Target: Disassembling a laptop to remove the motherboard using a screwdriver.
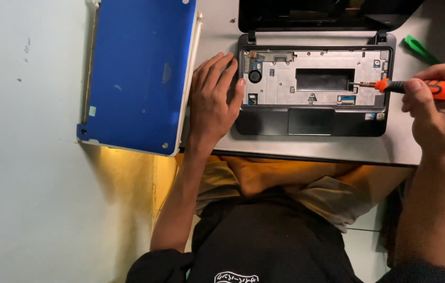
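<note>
Screwdriver (421, 88) clenched in my right hand (435, 107); left hand (213, 102) lies flat and released, steadying the laptop (314, 121) on the desk (306, 147).

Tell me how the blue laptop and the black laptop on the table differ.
The blue laptop is shut, showing a plain blue shell; the black laptop is open, keyboard removed, metal frame bare. The blue one lies untouched; the left hand rests on the black one while the right hand holds an orange screwdriver to it. Both lie flat.

We see a pale grey tabletop (306, 149) at the top, a plain light wall (28, 157) on the left, and warm yellow light glowing beneath the tabletop's edge.
</note>
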